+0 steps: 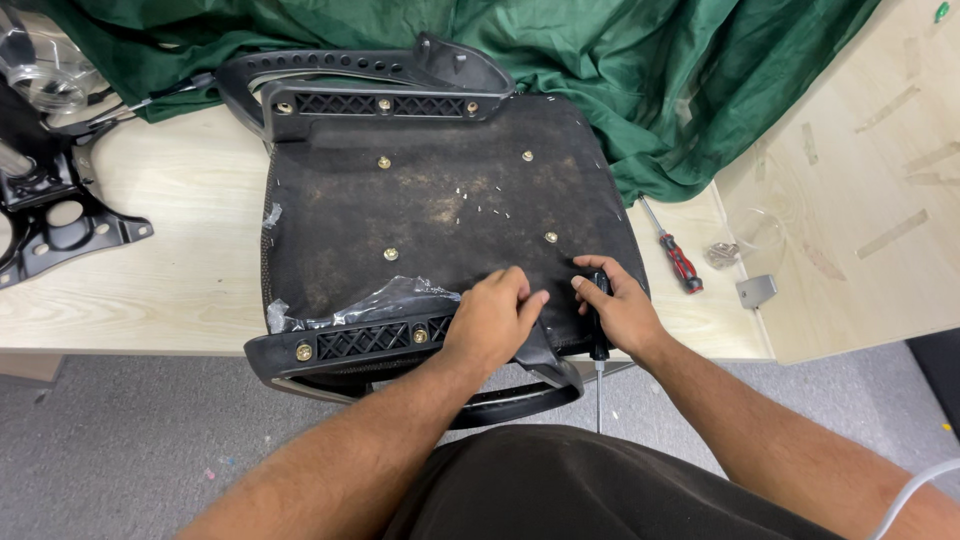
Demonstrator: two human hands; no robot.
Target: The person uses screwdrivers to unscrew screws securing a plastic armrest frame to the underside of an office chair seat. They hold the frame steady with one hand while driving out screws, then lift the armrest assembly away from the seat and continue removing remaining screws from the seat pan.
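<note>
Pale wood desk (150, 270) carries one upturned black seat base (440, 210) with two armrest brackets, the near bracket (370, 342) under the left hand (490, 320), plus green cloth (620, 70) beyond it. Four brass bolts show on the seat underside; no labels are readable. The left grip presses curled fingers on the bracket's end, while the right hand (620, 310) is clenched around a black screwdriver (598, 330); one red-handled screwdriver (680, 262) lies to its right.
</note>
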